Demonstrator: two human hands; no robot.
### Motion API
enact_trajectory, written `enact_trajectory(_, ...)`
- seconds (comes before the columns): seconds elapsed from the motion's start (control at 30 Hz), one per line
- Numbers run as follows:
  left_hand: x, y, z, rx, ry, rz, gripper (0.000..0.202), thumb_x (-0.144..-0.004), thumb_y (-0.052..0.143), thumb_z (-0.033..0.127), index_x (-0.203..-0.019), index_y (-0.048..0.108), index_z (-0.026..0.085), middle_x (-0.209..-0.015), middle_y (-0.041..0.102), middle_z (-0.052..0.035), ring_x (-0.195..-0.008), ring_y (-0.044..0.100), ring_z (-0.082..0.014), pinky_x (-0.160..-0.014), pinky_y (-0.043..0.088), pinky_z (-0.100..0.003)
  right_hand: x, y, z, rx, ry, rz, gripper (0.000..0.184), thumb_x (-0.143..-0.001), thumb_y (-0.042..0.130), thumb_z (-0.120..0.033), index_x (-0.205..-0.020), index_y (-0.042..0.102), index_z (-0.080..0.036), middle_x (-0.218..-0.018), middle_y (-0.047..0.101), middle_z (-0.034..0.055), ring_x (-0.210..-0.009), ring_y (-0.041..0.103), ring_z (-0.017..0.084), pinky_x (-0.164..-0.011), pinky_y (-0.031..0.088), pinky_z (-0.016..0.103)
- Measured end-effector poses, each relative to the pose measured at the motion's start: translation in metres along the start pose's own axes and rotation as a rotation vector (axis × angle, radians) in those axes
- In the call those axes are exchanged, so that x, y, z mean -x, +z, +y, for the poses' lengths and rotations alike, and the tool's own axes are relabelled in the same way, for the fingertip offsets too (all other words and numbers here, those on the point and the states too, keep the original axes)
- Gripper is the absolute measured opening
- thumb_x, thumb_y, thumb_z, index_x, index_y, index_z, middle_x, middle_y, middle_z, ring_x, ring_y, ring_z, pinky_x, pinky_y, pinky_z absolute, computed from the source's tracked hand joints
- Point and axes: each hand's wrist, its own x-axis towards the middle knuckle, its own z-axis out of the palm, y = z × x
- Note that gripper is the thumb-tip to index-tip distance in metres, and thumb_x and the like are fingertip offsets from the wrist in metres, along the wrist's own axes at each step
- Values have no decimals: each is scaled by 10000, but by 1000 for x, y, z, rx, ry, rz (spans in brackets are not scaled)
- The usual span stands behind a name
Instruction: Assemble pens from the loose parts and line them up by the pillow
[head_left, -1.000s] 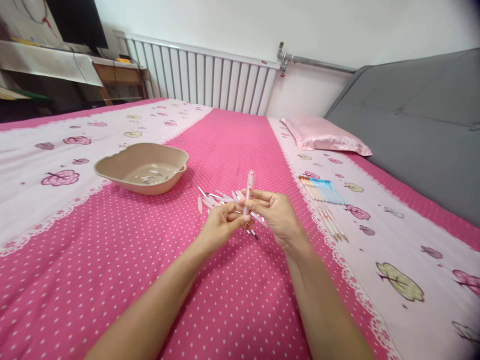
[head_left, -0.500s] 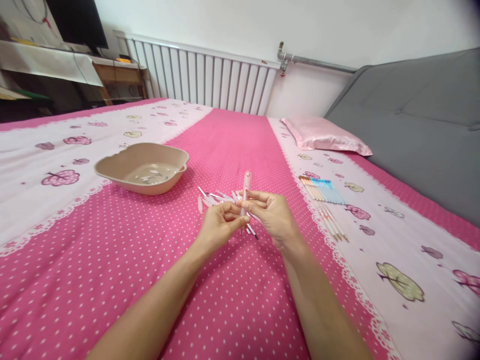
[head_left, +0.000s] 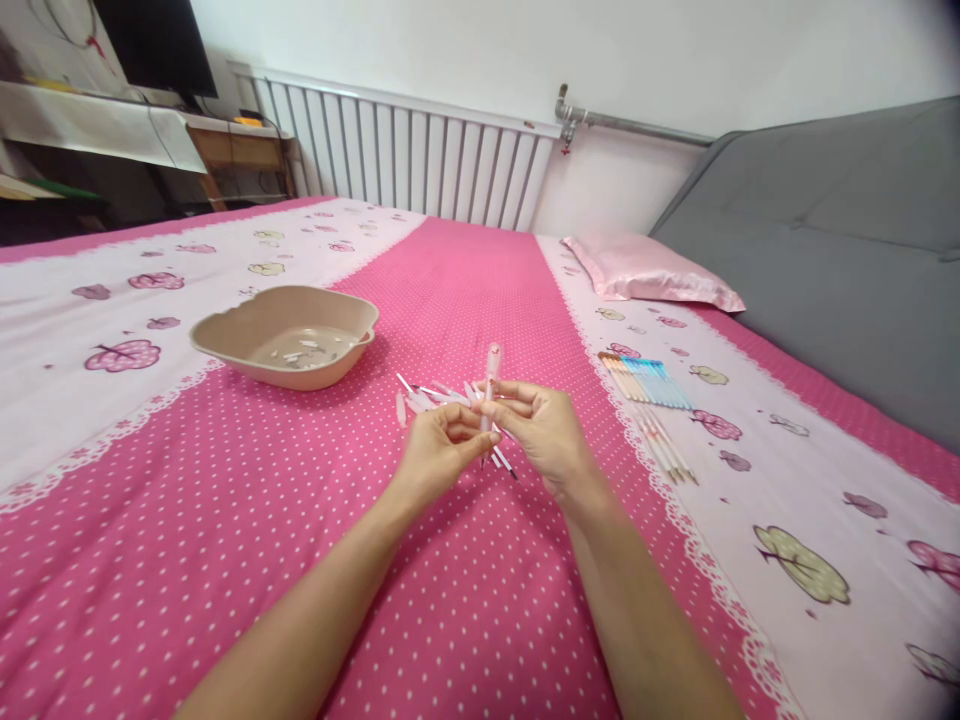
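Both hands meet over the pink dotted bedsheet (head_left: 225, 520) and hold one pink pen (head_left: 491, 368) upright. My left hand (head_left: 439, 452) pinches its lower end with curled fingers. My right hand (head_left: 544, 428) grips the shaft from the right side. Just beyond the hands lies a loose pile of pen parts (head_left: 431, 396), pale caps and thin refills. A beige tray (head_left: 289, 335) with a few small bits inside sits to the far left of the pile.
A row of finished pens (head_left: 646, 385), some blue and some pale, lies on the white band of the sheet at the right. A pink pillow (head_left: 649, 270) rests by the grey headboard (head_left: 825, 240). A white radiator (head_left: 405, 155) lines the far wall.
The pen has dropped slightly lower in my hands than a second ago. The hands have stayed in the same spot.
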Motion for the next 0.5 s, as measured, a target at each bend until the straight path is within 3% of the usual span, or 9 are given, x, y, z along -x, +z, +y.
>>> enact_trajectory(0.33,1,0,0,-118,172,-55,275,-693,722,325,-847,615,124,-733,667,-30,-638,635,-134,-587,483,-233,0,0,3,41,-30,30,381,-574,811,-322,-872,653,-144,-767,724,63,-716,690,205,-618,536,298)
enact_trajectory(0.5,2,-2,-2,-196,203,-38,240,-762,646,352,-829,626,123,-728,663,-48,-637,631,-145,-587,486,-248,1,1,3,31,-28,26,402,-583,807,-331,-904,650,-146,-791,718,67,-741,685,206,-641,534,308)
